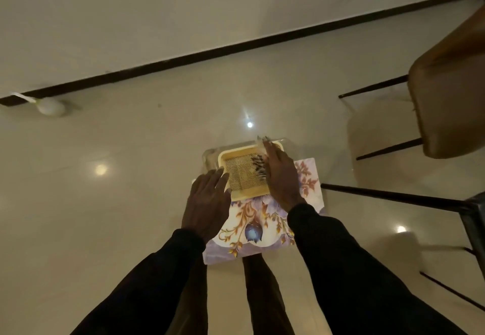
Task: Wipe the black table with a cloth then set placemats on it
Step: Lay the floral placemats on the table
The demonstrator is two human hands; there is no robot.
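I find the lilac floral rectangular placemat point(262, 227) directly under both hands, long axis running away from me, with a yellow-rimmed mesh tray point(241, 177) on its far end. The left hand point(207, 201) is released at its left edge. The right hand point(280, 177) is over the tray, and I cannot tell its grasp.

Left hand point(207, 201) palm-down, fingers straight and spread; right hand point(282, 178) palm-down, fingers stretched forward.

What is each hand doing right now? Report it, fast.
Left hand: open, fingers straight, beside the yellow tray.
Right hand: cannot tell; blurred over the tray, by a striped item.
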